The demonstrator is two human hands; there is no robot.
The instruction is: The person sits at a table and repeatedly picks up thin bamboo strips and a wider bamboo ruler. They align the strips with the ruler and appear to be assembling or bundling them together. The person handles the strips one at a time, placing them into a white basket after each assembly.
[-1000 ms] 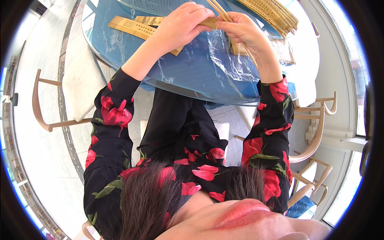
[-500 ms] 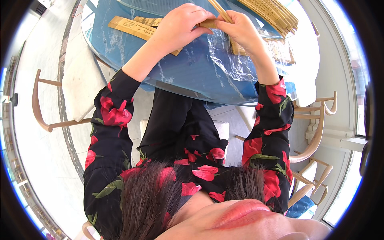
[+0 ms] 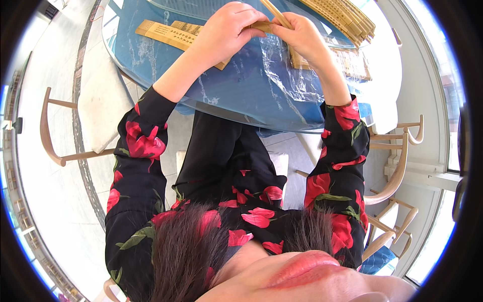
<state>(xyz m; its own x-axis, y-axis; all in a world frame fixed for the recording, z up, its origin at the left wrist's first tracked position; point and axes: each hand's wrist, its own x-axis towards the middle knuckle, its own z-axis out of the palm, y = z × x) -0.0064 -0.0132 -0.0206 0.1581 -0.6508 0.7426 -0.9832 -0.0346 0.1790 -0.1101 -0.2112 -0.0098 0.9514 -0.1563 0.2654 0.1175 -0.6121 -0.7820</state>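
My left hand is closed, its thumb and fingers pinching the left end of a tan bamboo-like strip. My right hand is closed on the right end of this strip. A thin, light stick-like piece slants up and left from my right fingers. Both hands are above the blue tabletop. Below and left of my left hand lies a flat bamboo slip with rows of dark writing, partly covered by my wrist. Another slip lies just behind it.
A bundle of joined bamboo slips lies at the far right of the table. Crinkled clear plastic film and more tan slips are beside my right wrist. Wooden chairs stand on both sides.
My left hand has shifted slightly, and its fingers now pinch the strip more closely. The strip between the hands has tilted a little. My right hand has hardly moved.
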